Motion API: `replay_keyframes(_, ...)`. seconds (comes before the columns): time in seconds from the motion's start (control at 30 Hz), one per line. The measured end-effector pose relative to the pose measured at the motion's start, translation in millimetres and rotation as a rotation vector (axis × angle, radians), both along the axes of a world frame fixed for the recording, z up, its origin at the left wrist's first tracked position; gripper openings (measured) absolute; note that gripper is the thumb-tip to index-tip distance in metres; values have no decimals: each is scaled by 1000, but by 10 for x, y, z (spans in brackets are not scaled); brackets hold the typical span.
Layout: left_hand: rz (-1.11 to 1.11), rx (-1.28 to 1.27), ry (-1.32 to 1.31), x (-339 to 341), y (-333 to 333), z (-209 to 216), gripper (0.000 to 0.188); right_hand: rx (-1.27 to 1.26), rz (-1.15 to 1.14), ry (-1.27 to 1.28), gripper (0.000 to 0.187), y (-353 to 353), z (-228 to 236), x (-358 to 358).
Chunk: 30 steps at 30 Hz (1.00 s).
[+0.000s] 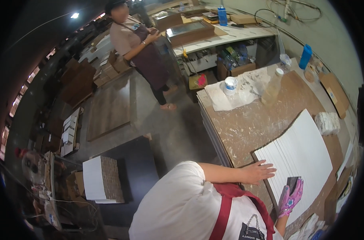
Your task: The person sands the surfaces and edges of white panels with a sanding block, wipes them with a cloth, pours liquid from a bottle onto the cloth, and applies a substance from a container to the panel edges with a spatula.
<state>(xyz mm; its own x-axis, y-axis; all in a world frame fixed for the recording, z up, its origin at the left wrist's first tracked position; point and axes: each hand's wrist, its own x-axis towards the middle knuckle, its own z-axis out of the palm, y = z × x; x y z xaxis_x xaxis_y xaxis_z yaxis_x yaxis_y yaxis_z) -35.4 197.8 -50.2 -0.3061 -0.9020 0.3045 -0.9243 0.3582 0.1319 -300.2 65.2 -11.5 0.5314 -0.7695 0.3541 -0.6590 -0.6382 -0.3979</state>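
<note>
I'm seeing a dark flat block (pixel 294 181) jutting beyond the fingers of the pink-gloved right hand (pixel 291 197), which is clamping its near end. Directly under that grip, overlapping white boards (pixel 304 150) are fanning out and reaching past it. Just left of it, the bare left hand (pixel 259 173) is resting on the boards' stepped edges, fingers spread apart. Farther beyond the grip, the brown worktop (pixel 258 130) is supporting a clear bottle (pixel 272 90) and a white tub (pixel 230 87); well off leftward, a co-worker (pixel 146 60) is standing.
</note>
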Motion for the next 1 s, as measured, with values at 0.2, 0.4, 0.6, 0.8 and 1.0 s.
replay_keyframes(0.2, 1, 171, -47, -147, -220, 102, 70, 7, -87, 100, 56, 15, 188, 161)
replay_keyframes(0.4, -293, -17, 31, -491, -374, 359, 68, 138, -58, -12, 65, -225, 526, 201)
replay_keyframes(0.6, -270, 4, 171, -716, -616, -139, 60, 22, 438, 322, 62, -101, 939, 849)
replay_keyframes(0.8, -241, 360, 563, -894, -678, -198, 49, -146, 700, 297, 52, -44, 242, 2215)
replay_keyframes(1.0, -345, 335, 283, -670, -612, 138, 53, 1, 728, 386, 51, -191, 682, 2197)
